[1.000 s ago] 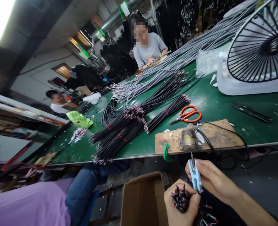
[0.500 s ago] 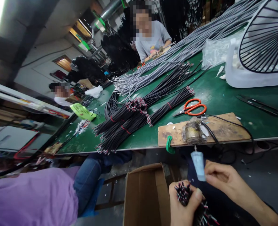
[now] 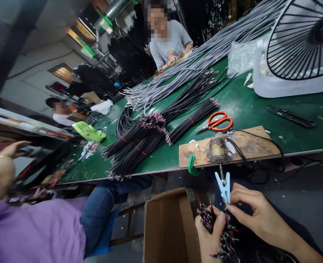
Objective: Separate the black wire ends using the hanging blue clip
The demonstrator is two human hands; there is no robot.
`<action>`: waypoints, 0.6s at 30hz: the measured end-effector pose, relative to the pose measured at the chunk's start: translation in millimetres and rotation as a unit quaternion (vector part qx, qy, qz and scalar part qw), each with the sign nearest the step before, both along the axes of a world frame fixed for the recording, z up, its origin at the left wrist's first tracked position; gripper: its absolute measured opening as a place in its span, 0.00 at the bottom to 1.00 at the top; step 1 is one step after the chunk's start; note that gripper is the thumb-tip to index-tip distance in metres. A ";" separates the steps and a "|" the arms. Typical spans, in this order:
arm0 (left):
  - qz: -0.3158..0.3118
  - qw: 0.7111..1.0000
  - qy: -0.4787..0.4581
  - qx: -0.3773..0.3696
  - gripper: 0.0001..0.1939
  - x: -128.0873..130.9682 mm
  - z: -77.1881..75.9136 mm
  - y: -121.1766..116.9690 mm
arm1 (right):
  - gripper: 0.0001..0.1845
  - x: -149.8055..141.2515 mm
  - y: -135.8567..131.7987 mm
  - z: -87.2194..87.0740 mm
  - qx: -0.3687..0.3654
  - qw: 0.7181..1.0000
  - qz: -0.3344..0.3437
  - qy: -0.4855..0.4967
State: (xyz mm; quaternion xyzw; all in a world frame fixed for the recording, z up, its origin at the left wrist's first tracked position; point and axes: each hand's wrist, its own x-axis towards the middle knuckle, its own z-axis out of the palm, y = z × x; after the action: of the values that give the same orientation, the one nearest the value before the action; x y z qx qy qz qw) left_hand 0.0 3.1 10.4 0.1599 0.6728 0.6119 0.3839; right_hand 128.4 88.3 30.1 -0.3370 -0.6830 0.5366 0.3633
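My left hand (image 3: 209, 235) is closed around a bundle of thin black cables (image 3: 206, 217), whose red, white and black wire ends stick up above the fist. More wire ends (image 3: 228, 237) hang beside it. A light blue clothespin (image 3: 223, 188) points downward from the metal shaft of a small motor (image 3: 217, 151). Thumb and fingers of my right hand (image 3: 250, 204) are pinched together at the clothespin's lower tip; what lies between them is too small to make out. The motor sits on a wooden board (image 3: 260, 140), held at the table edge by a green clamp (image 3: 192, 166).
Orange-handled scissors (image 3: 218, 121), black snips (image 3: 289, 116) and a white fan (image 3: 262, 82) are on the green table (image 3: 249, 113). Tied black cable bundles (image 3: 134, 146) and long grey cables (image 3: 183, 71) lie further left. Below stands a cardboard box (image 3: 169, 226). A person in purple (image 3: 41, 230) sits left.
The clothespin has turned from its broad side to show its two open legs. My right hand stays at its tip. At left, the neighbour's arm has come up into view.
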 end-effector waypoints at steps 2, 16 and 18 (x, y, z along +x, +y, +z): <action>0.016 1.000 0.001 0.005 0.22 -0.4 -3.7 -1.7 | 0.09 1.1 0.2 -0.8 -0.001 1.000 0.002 0.002; -0.066 0.997 0.013 0.033 0.17 -5.1 -4.5 1.8 | 0.06 2.4 -1.9 -9.7 -0.053 0.998 -0.007 0.024; -0.076 0.997 0.020 0.023 0.18 -5.4 -6.0 1.7 | 0.03 2.5 -0.8 -9.1 -0.103 0.994 0.006 0.049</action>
State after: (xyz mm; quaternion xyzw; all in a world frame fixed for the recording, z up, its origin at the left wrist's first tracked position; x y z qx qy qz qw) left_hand -5.4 4.7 4.4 0.2315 0.6522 0.5928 0.4118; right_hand 131.0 87.5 21.0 -0.3416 -0.6079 0.6218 0.3565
